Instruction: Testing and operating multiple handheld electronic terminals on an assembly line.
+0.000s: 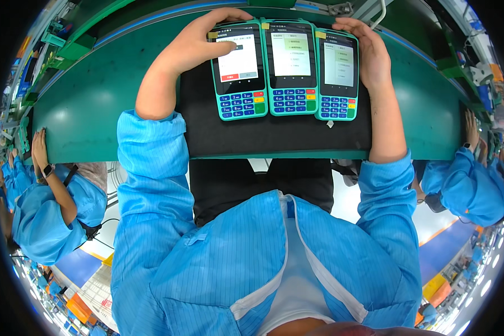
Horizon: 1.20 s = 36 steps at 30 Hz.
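Left hand (199,42): fingers curled over left teal-cased handheld payment terminal (238,70), thumb on screen. Middle terminal (290,67): untouched. Right hand (369,53): fingers draped along right terminal (337,74). All on black mat (274,134). Likely light, rigid; grip by sides

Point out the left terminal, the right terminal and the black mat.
left terminal (238,59), head view, on its screen.
right terminal (338,64), head view, on its screen.
black mat (274,134), head view, bare front part.

Three lit white screens (290,54) side by side on teal terminals; small yellowish label (213,35), perhaps tape, at left corner.
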Tool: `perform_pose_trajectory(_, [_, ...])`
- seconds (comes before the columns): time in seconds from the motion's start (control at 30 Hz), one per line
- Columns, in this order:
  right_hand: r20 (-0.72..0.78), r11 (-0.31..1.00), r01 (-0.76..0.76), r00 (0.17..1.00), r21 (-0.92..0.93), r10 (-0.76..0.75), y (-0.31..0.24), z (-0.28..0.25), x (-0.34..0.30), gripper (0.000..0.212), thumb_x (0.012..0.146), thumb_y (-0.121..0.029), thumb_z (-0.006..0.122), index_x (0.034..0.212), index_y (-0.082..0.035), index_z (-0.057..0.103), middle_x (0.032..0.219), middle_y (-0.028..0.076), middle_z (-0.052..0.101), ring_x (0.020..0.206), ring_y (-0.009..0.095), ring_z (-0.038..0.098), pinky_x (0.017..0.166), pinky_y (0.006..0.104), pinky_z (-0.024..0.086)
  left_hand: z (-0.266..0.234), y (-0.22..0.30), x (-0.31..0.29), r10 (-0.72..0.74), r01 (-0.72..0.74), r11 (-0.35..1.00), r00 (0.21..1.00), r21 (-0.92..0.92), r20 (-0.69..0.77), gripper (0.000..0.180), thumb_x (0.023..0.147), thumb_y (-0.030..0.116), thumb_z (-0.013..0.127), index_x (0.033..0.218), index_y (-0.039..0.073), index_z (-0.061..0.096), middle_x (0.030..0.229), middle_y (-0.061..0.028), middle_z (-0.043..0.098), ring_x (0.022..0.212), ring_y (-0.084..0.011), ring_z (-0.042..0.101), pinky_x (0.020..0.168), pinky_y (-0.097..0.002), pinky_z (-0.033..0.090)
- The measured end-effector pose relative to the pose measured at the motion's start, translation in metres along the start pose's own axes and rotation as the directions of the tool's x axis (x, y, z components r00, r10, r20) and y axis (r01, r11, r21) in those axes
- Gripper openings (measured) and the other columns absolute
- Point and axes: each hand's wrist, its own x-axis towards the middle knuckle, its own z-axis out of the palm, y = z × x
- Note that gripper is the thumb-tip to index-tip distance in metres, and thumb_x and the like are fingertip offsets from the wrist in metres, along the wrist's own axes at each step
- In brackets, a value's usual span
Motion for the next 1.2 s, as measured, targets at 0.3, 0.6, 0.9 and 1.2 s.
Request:
perform_pose_trajectory(0.3, [0.011,1.0,-0.017,1.0,0.023,0.017,-0.001,0.0005,-0.0009,0.048,0.091,-0.033,0.033,0.115,0.003,0.054,0.112,0.014,0.057,0.108,0.02,0.05,0.097,0.0306,0.035,0.0001,-0.0003,0.0007,0.027,-0.026,0.999,1.0,0.044,-0.001,0.051,0.071,0.009,0.057,0.122,0.006,0.052,0.12,-0.0096,0.055,0.108,-0.0205,0.055,0.091,-0.0314,0.048])
perform_pose_trajectory(0.6, [0.025,1.0,-0.003,1.0,0.005,0.002,0.0005,-0.0012,-0.0005,0.049,0.09,-0.034,0.035,0.116,0.003,0.053,0.113,0.014,0.057,0.108,0.02,0.049,0.098,0.0305,0.034,0.0007,0.0032,0.0004,-0.003,0.003,0.999,1.0,0.04,-0.004,0.052,0.071,0.01,0.058,0.122,0.006,0.052,0.12,-0.0098,0.055,0.109,-0.0206,0.055,0.091,-0.0314,0.047])
perform_pose_trajectory(0.9, [0.021,1.0,0.005,1.0,-0.012,-0.005,-0.0015,-0.0003,-0.0002,0.049,0.089,-0.033,0.035,0.116,0.003,0.053,0.113,0.015,0.057,0.109,0.021,0.049,0.098,0.0309,0.033,0.0018,0.0026,0.0005,-0.004,0.003,1.0,1.0,-0.029,-0.026,0.051,0.069,0.01,0.057,0.12,0.009,0.055,0.115,-0.0089,0.058,0.109,-0.0207,0.054,0.091,-0.0321,0.046])
perform_pose_trajectory(1.2, [0.008,0.999,-0.031,1.0,0.035,0.03,-0.0014,-0.0004,0.001,0.049,0.089,-0.033,0.035,0.116,0.003,0.053,0.112,0.015,0.057,0.109,0.021,0.049,0.098,0.0308,0.034,0.0002,0.0025,0.0023,-0.004,0.004,1.0,1.0,-0.009,-0.023,0.052,0.069,0.011,0.057,0.121,0.009,0.054,0.116,-0.0094,0.057,0.108,-0.0204,0.054,0.09,-0.0318,0.047])
